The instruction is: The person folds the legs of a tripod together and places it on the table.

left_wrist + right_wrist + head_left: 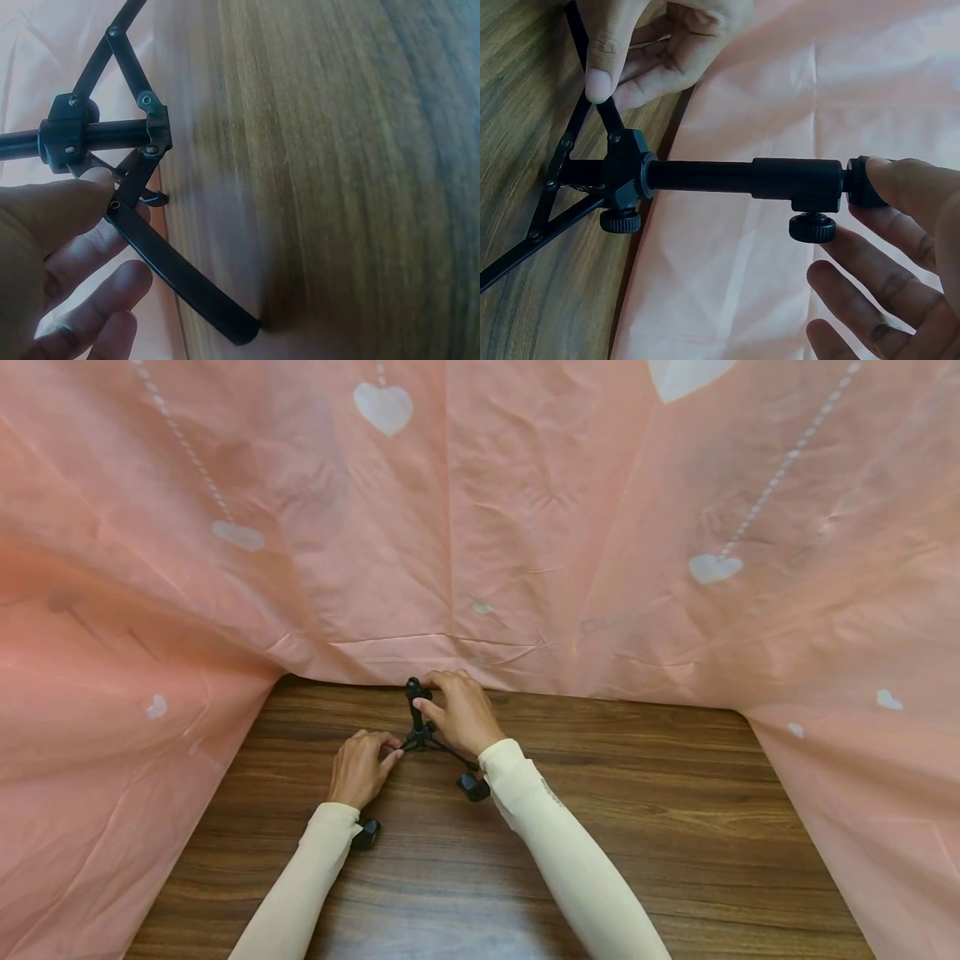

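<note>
One tripod [417, 718] (two side knobs [812, 228]) near the table's [637, 810] far edge. Your left hand [360, 768] pinches one leg [180, 274]; your right hand [462, 714] pinches the top knob [860, 187], other fingers [891, 283] loose.

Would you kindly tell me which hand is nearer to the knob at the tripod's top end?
Right. The right hand pinches the top knob, while the left hand holds a tripod leg lower down.

Left grip [362, 770] and right grip [462, 712] both pinch
</note>
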`<move>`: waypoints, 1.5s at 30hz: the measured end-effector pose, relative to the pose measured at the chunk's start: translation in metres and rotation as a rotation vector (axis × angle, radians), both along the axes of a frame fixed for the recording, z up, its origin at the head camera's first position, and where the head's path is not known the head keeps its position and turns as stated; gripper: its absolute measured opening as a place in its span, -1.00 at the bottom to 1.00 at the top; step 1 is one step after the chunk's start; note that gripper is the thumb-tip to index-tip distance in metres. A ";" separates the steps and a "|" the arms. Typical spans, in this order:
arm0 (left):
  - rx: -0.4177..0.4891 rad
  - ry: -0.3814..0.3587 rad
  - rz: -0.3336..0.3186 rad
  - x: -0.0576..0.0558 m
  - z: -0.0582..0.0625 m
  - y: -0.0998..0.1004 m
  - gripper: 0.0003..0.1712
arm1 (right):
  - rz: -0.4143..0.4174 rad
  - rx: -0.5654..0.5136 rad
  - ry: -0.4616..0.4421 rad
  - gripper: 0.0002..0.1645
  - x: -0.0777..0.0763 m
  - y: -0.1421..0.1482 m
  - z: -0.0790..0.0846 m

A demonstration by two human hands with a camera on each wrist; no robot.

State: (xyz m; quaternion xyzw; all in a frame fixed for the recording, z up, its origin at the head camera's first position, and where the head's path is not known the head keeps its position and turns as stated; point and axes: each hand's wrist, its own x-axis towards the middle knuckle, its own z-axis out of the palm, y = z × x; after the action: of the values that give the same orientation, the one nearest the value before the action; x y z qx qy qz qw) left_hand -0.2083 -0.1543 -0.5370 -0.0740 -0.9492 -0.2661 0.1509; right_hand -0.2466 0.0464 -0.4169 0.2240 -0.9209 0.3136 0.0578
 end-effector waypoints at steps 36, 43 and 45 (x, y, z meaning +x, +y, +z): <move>-0.008 0.005 0.007 0.004 0.000 0.003 -0.90 | -0.016 0.078 0.045 -0.59 0.004 0.001 0.001; -0.017 0.011 -0.012 0.006 0.000 0.006 -0.91 | -0.023 0.068 0.042 -0.60 0.008 0.005 0.000; -0.020 0.011 -0.016 0.007 0.001 0.007 -0.91 | -0.019 0.061 0.039 -0.61 0.009 0.006 0.000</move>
State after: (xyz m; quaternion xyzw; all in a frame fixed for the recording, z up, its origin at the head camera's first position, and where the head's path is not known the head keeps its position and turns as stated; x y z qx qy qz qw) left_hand -0.2008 -0.1468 -0.5365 -0.0844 -0.9504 -0.2572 0.1531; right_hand -0.2376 0.0527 -0.4167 0.2229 -0.9309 0.2802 0.0716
